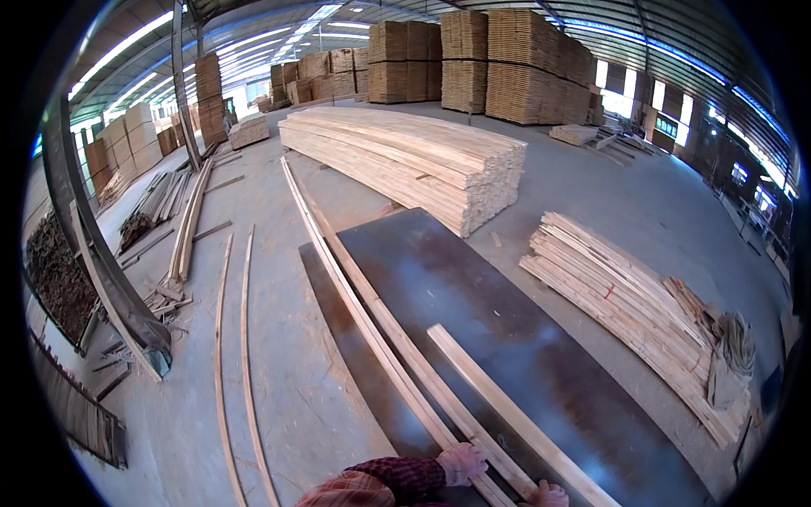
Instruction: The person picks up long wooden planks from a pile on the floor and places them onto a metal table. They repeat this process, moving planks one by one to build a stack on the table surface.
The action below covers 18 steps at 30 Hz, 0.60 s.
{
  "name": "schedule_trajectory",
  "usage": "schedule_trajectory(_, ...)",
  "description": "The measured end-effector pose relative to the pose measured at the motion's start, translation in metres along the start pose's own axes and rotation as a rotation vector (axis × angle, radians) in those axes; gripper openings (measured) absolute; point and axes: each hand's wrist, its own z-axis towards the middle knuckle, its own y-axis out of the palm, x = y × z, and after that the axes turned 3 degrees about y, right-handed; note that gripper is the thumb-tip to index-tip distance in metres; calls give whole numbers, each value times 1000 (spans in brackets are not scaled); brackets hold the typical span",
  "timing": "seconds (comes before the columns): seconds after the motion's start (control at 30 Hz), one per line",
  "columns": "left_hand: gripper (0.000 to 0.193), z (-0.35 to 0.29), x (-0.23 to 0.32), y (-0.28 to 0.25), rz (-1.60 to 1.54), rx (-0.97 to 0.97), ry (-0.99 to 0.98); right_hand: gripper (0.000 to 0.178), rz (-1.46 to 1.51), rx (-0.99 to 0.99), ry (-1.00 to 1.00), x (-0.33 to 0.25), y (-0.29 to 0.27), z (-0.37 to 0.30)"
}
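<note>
Long pale wooden strips lie on a dark, smooth tabletop [498, 313] and run away from me. My left hand [462, 464], below a dark checked sleeve, has its fingers curled over the left-hand strips [363, 311], which reach past the far end of the tabletop. At the lower edge, my right hand [549, 494] closes around the near part of the middle strip [414, 359]; part of this hand is cut off by the frame. A shorter, wider board [507, 404] lies to the right of that hand, apart from it.
Beyond the tabletop stands a large stack of pale boards [397, 152]. A tied bundle of strips [625, 313] lies on the floor to the right. Two thin strips [247, 338] lie on the left floor, near a metal post [93, 220]. Tall timber stacks [524, 68] fill the back.
</note>
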Motion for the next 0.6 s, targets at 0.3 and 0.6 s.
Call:
schedule_trajectory(0.3,45,-6,6,18,41,80,-67,33,231,-204,-181,8,-38,36)
schedule_trajectory(0.6,52,-2,5,-4,72,281,52,34,202,-226,-103,-1,-27,-2)
